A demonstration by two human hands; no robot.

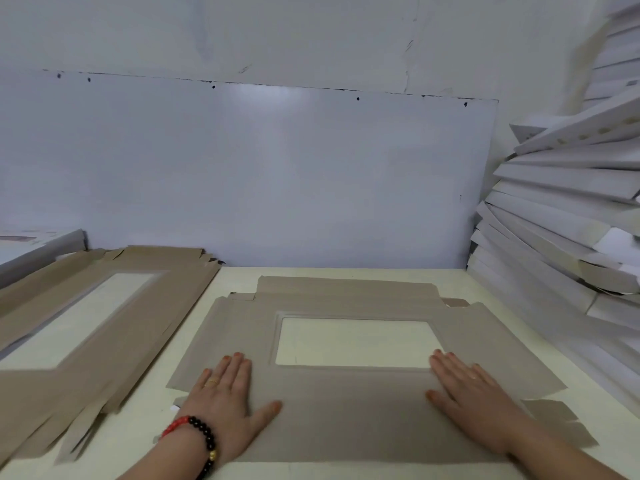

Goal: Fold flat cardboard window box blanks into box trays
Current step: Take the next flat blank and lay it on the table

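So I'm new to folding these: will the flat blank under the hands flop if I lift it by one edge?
Probably it sags a little: the blank is a thin, wide sheet with a large window cut out. Its creased flaps would likely hinge downward. It looks light and may slide on the smooth table.

Cream table (491,306) bears one blank (346,410) (flat), blank stack (104,323).

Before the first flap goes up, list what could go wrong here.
1. Both the left hand and the right hand press flat on the blank; lifting either may let it slide on the smooth table.
2. The narrow strip beside the window looks weak and could crease off its score line.
3. The stack of blanks lies close on the left, so a raised side flap might catch it.
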